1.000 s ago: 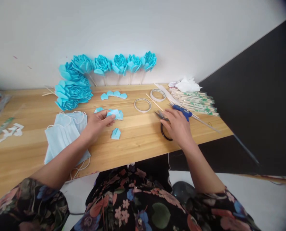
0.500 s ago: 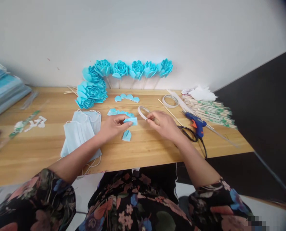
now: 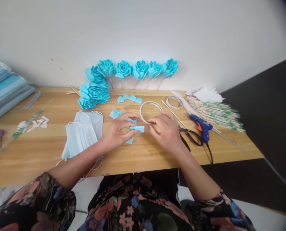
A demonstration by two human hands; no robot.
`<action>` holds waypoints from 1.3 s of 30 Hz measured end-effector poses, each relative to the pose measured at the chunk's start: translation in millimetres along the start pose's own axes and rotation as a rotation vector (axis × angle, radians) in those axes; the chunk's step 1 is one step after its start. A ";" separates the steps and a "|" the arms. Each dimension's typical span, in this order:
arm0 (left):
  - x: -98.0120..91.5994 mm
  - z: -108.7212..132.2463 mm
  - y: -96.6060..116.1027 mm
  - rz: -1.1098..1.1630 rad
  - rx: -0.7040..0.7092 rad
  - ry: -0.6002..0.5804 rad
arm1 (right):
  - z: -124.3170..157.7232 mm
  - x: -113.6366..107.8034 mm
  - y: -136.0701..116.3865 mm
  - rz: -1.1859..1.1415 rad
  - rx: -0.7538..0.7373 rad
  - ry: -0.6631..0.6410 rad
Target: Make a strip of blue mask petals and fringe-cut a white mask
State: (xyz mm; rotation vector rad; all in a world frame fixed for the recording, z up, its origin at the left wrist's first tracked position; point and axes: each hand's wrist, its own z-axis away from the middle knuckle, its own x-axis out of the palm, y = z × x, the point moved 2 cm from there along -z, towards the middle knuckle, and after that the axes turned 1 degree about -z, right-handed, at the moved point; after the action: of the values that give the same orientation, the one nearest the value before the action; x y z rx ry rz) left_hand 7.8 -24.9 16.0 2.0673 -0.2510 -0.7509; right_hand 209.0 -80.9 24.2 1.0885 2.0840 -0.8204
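My left hand (image 3: 117, 131) pinches a small folded piece of light blue mask fabric (image 3: 139, 129) between thumb and fingers. To its right, my right hand (image 3: 167, 130) is closed on the lower edge of a roll of white tape (image 3: 141, 112), whose round opening faces me. Hand and roll are close to the blue piece; whether tape touches it I cannot tell. Under and behind my left fingers lie cut blue petals (image 3: 115, 113), partly hidden. Another curved row of blue petals (image 3: 130, 97) rests farther back on the table.
Blue fabric flowers (image 3: 123, 69) on sticks lean against the wall. Flat masks (image 3: 81, 134) lie at left, with a mask stack (image 3: 8, 93) beyond. At right are a second tape roll (image 3: 174, 102), a blue glue gun (image 3: 202, 126), black-handled scissors (image 3: 185, 141) and wrapped chopsticks (image 3: 217, 112).
The tape roll has turned from nearly edge-on to show its open ring. My left hand has brought the blue piece slightly right and nearer to me. The view has shifted a little.
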 end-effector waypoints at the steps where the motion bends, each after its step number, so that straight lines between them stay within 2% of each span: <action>1: 0.0 -0.2 0.1 0.006 -0.002 0.000 | -0.4 0.9 -0.5 -0.003 -0.004 0.010; 6: -0.4 -1.0 -0.7 0.008 0.005 0.001 | -1.5 5.0 0.9 -0.005 -0.005 0.008; 14: 0.0 0.0 -9.4 -0.117 0.157 0.062 | -1.9 3.6 -6.8 0.009 -0.062 0.013; 23: -0.1 0.9 -2.8 -0.209 0.302 0.086 | 1.2 -2.9 -20.4 0.025 -0.106 0.023; 28: 1.3 1.4 2.3 -0.154 0.353 0.056 | 4.8 -4.7 -14.1 0.017 -0.058 -0.020; 35: 18.1 2.0 -6.6 -0.171 0.291 -0.080 | 21.5 4.3 6.0 -0.021 0.000 -0.188; 37: 24.4 0.9 -6.9 -0.154 0.223 -0.124 | 31.7 -0.2 12.8 -0.037 0.009 -0.221; 39: 28.9 -2.1 -3.8 -0.118 0.125 -0.161 | 45.2 -13.6 22.0 -0.019 0.042 -0.210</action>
State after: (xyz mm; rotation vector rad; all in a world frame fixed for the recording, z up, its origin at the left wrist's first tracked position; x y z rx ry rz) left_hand 31.7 -34.1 1.8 2.1564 -0.2734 -0.9975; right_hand 245.3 -111.3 2.4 0.9622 1.9117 -0.9495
